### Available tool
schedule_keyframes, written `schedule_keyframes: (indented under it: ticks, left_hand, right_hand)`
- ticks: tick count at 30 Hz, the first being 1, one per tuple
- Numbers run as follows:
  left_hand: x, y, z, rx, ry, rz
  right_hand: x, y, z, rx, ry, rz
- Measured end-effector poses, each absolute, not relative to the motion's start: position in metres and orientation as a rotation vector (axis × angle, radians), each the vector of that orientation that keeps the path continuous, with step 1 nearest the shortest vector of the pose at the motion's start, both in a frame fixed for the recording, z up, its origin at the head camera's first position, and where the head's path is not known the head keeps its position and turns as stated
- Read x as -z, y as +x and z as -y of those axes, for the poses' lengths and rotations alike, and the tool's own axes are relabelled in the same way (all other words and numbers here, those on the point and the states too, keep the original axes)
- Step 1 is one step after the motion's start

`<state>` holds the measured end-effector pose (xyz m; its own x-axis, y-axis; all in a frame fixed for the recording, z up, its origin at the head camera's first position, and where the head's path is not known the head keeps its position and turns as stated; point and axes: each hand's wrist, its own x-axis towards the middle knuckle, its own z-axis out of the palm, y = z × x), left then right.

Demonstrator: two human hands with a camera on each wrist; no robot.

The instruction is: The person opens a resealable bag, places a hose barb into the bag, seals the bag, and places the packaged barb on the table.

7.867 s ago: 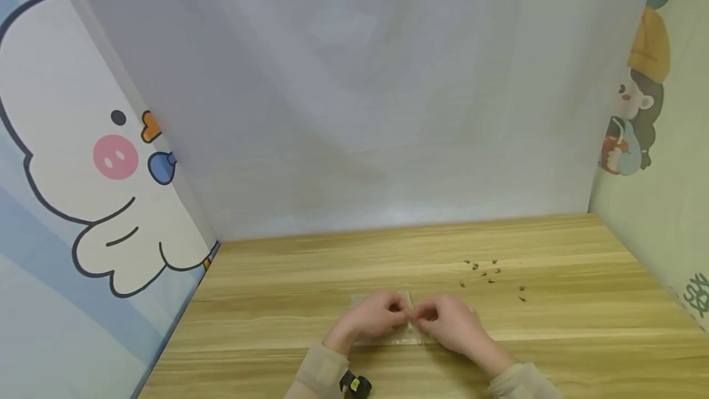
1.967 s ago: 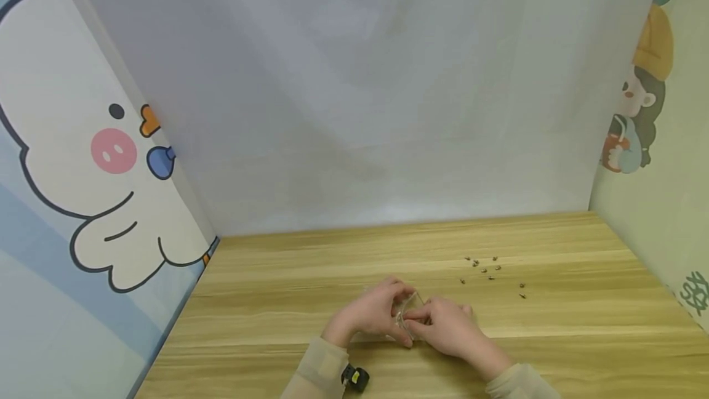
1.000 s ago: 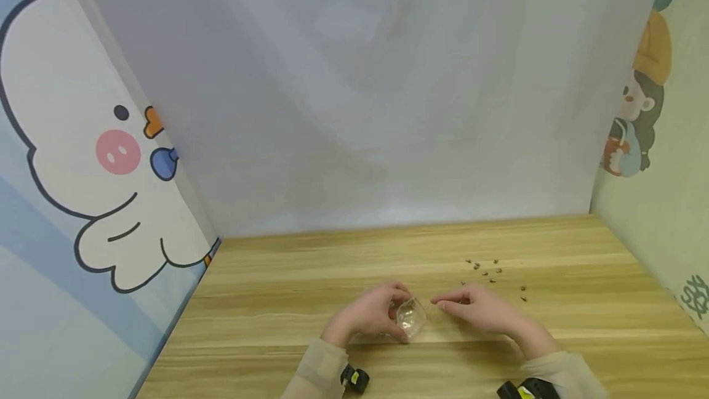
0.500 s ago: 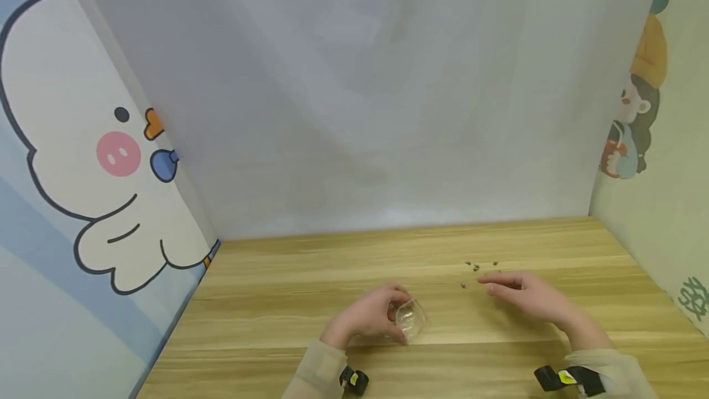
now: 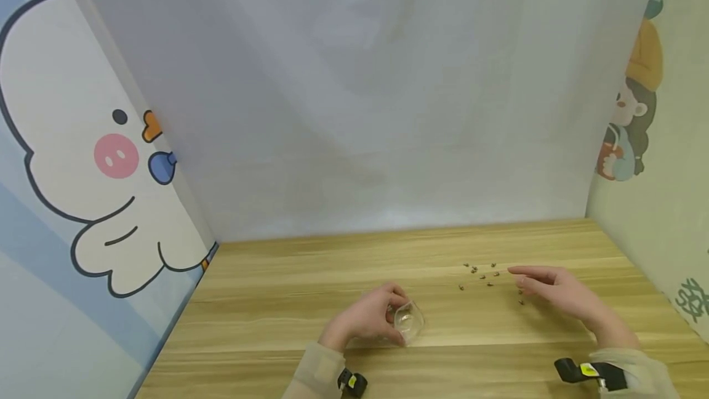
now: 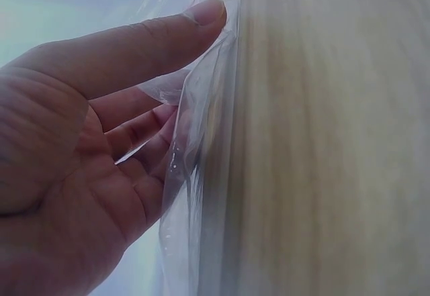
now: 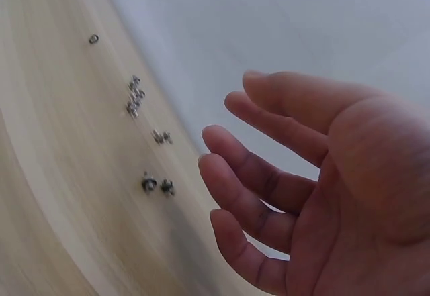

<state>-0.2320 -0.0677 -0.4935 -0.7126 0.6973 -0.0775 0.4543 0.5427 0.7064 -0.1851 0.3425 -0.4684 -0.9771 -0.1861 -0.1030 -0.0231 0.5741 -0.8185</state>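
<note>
My left hand [image 5: 372, 318] holds a clear plastic bag [image 5: 408, 322] low over the table. The bag's mouth is spread into a round opening facing right. In the left wrist view the thumb lies along the rim of the bag [image 6: 181, 168], and the other fingers curl behind the film. My right hand [image 5: 559, 291] hovers at the right of several small metal screws [image 5: 482, 277], with nothing between its fingers. From the right wrist its fingers look loosely bent and apart, and the screws [image 7: 149, 183] lie scattered beyond the fingertips.
The wood-grain table [image 5: 277, 300] meets a pale grey backdrop [image 5: 354, 140] at its back edge. Printed cartoon panels stand at both sides. Each wrist wears a small black camera [image 5: 353, 382].
The left hand has opened the bag's mouth, after both hands worked at it. My right hand has since left the bag and moved right, past the screws.
</note>
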Motion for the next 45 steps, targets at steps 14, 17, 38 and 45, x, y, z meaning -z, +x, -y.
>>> schedule_keyframes:
  ticks: [14, 17, 38, 45]
  left_hand:
    - [0.497, -0.235, 0.068, -0.993, 0.939, -2.411]
    - [0.497, -0.235, 0.068, -0.994, 0.941, -2.410]
    - [0.499, -0.235, 0.069, -1.025, 0.885, -2.399]
    - [0.498, -0.235, 0.068, -1.001, 0.894, -2.407]
  right_hand:
    - [0.486, -0.183, -0.373, 1.233, -0.325, -2.739]
    - [0.488, -0.184, -0.372, 1.229, -0.360, -2.723]
    - [0.493, -0.188, -0.352, 1.079, -0.235, -2.803]
    - [0.494, -0.189, -0.351, 1.035, -0.227, -2.835]
